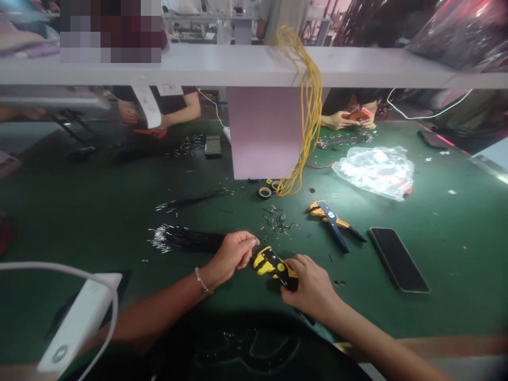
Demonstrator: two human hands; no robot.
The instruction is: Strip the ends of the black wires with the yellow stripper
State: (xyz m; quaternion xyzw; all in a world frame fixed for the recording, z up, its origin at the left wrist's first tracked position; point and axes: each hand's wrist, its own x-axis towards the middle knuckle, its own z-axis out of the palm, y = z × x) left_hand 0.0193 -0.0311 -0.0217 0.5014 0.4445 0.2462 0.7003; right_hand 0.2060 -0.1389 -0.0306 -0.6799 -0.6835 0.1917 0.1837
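My left hand [232,256], with a bracelet at its wrist, is closed in a pinch near the middle of the green table. What its fingertips hold is too small to make out. Just to the right, my right hand [311,286] is wrapped round a yellow and black wire stripper [278,267], whose jaws point left towards my left fingertips. A bundle of black wires [190,239] with bare silvery ends lies to the left, partly behind my left hand. Small dark scraps [280,222] are scattered beyond the tool.
An orange and blue stripper [333,225] and a phone [399,259] lie on the right. Yellow wires [311,106] hang from the white shelf [198,71]. A white power strip [81,320] sits front left. Two people's hands work across the table.
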